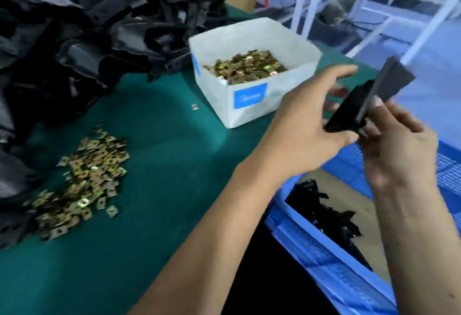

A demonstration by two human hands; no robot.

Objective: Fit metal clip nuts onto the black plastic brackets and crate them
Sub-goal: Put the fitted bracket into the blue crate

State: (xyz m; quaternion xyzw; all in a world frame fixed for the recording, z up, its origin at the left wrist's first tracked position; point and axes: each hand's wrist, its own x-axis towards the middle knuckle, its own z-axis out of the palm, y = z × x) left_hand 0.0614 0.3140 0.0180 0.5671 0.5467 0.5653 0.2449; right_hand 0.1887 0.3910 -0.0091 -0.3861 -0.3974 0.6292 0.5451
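Writing: the box (252, 105) carried a blue label (250, 95) on its near wall, its print too blurred to read; a second blue patch on the left wall was cut by the corner. No brand could be made out anywhere.
Bracket (369, 100): a black plastic piece was held tilted in the air between both hands, past the mat's right edge and above the crate. Motion blur smeared its outline, and whether a nut sat on it could not be told.
Left hand (309, 125): it gripped the bracket's lower end, thumb beneath, forefinger stretched out above.
Right hand (399, 150): its fingers curled round the bracket from the far side, one fingertip showing against the black edge; the rest of the grip was hidden.
Nuts (82, 182): a loose brass-coloured heap lay on the green mat (162, 190) at left; more nuts filled the white box, and one stray lay on the mat just left of the box.
Pile (74, 27): black brackets were heaped across the mat's far left, cut off by the frame and too tangled to count.
Crate (331, 259): blue and perforated, it stood below the table's right edge and held black brackets, partly hidden by the right forearm.
Background: a white frame (424, 32), a brown carton and an orange object stood beyond, blurred.
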